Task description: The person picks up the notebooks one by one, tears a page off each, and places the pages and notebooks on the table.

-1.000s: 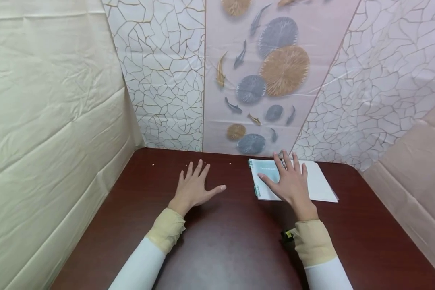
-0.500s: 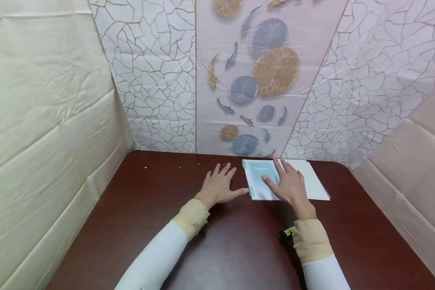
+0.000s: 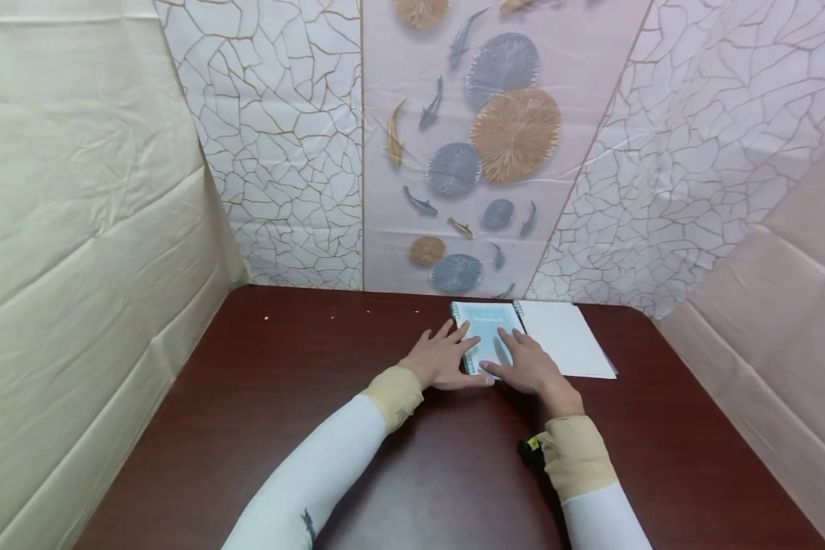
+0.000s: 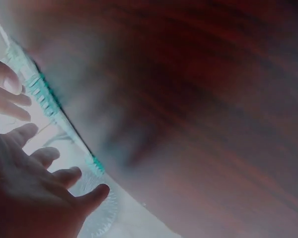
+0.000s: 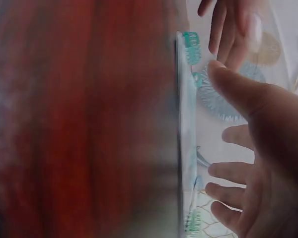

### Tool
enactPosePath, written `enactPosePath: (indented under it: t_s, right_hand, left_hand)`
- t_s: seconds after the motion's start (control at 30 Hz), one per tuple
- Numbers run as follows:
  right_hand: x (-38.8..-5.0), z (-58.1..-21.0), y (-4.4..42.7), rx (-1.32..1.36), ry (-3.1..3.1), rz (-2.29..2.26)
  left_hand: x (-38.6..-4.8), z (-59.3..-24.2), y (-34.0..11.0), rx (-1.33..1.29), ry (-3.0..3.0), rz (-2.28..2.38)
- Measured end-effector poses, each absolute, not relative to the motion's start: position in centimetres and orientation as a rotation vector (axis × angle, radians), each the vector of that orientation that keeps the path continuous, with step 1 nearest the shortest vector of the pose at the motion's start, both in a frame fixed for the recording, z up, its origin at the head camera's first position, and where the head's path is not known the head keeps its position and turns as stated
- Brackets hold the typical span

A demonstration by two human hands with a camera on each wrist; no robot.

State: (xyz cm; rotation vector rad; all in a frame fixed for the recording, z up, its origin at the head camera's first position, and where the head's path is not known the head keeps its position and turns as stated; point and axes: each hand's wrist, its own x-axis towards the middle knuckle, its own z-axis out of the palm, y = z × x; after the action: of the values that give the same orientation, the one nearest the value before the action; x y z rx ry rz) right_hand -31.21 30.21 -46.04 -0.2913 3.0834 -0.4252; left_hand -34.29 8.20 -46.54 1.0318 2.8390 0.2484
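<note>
A spiral notebook (image 3: 488, 317) with a light blue cover and teal coil lies at the back of the table. My left hand (image 3: 443, 357) is at its left front corner, fingers spread over the coil side. My right hand (image 3: 529, 367) is over its front right part, fingers spread. Whether either hand touches the cover, I cannot tell. Against its right side lies a white-topped pad (image 3: 567, 344) with a coil on its left. In the left wrist view, the teal coil (image 4: 42, 96) runs beside the fingers. The right wrist view shows the notebook's edge (image 5: 187, 124) below both hands.
The dark red-brown table (image 3: 261, 412) meets a patterned cloth wall (image 3: 302, 191) at the back. Pale cloth (image 3: 82, 305) hangs along the left side. Several small white specks lie near the back edge. A black object (image 3: 531, 452) with a yellow mark sits by the right wrist.
My left hand has moved right, from the bare table to the blue notebook. The right hand has shifted slightly left and nearer, uncovering the second coil. The head view has turned slightly right.
</note>
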Motion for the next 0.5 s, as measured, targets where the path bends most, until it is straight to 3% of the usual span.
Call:
enactPosePath:
  t_s: [0.5]
  right_hand:
    - [-31.0,-45.8,29.0,-0.384,2.974,-0.329]
  left_hand:
    - [-33.9,-46.8,8.2,0.966,2.753,0.145]
